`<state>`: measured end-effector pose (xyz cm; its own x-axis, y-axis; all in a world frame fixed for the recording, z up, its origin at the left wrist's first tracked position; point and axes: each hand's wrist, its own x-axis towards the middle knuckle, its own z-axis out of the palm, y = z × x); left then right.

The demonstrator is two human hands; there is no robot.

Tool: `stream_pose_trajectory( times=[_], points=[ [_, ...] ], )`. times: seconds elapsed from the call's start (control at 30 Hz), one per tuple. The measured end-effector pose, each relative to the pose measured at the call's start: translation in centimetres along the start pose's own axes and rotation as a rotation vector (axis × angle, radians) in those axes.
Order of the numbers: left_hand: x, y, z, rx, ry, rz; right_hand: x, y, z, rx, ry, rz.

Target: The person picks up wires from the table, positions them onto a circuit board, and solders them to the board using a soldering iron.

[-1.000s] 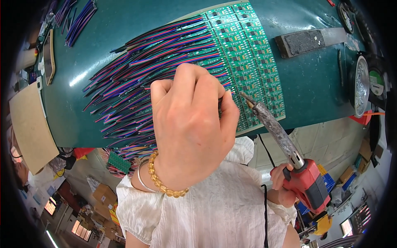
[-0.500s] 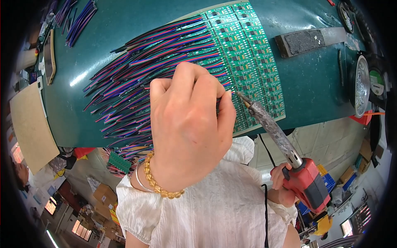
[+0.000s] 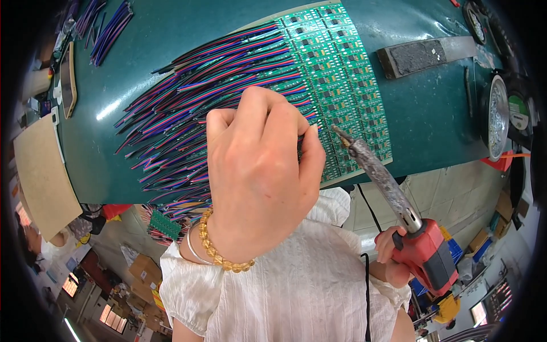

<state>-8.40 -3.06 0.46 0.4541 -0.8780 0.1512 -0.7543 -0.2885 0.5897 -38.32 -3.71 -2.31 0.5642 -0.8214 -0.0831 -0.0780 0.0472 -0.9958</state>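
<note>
A sheet of green circuit boards [image 3: 353,85] lies on the table, with many multicoloured wire ribbons [image 3: 228,68] fixed along its left part and trailing left. My left hand [image 3: 262,159], wearing a yellow bead bracelet and a bangle, is closed in a pinch over the lower wires. Its fingertips are at a wire ribbon's end by the boards; most of that ribbon is hidden under the hand. My right hand [image 3: 393,256] grips the red and black handle of a soldering iron [image 3: 387,188]. The iron's tip is just right of my left fingertips, over the boards.
A grey block with a dark, rough pad [image 3: 416,58] lies right of the boards. Farther right stands a metal bowl [image 3: 498,117] of shiny bits. Loose wire bundles [image 3: 111,31], a phone [image 3: 69,80] and a tan board [image 3: 45,176] are on the left.
The soldering iron has drawn back slightly to the right, its tip farther from my left fingertips. My left hand stays in place.
</note>
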Motion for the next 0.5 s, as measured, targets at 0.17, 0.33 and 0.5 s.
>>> stream_pose_trajectory(
  times=[0.17, 0.33, 0.5],
  points=[
    [0.1, 0.0, 0.0, -0.013, -0.011, -0.016, 2.1, -3.5, 0.1, 0.064, 0.014, 0.701],
    [0.2, 0.1, 0.0, -0.002, 0.006, -0.002, 0.8, -2.3, 1.4, 0.11, 0.155, 0.441],
    [0.2, 0.0, -0.1, 0.008, -0.007, -0.01, 1.1, -0.8, 2.1, 0.206, 0.127, 0.288]
  ],
)
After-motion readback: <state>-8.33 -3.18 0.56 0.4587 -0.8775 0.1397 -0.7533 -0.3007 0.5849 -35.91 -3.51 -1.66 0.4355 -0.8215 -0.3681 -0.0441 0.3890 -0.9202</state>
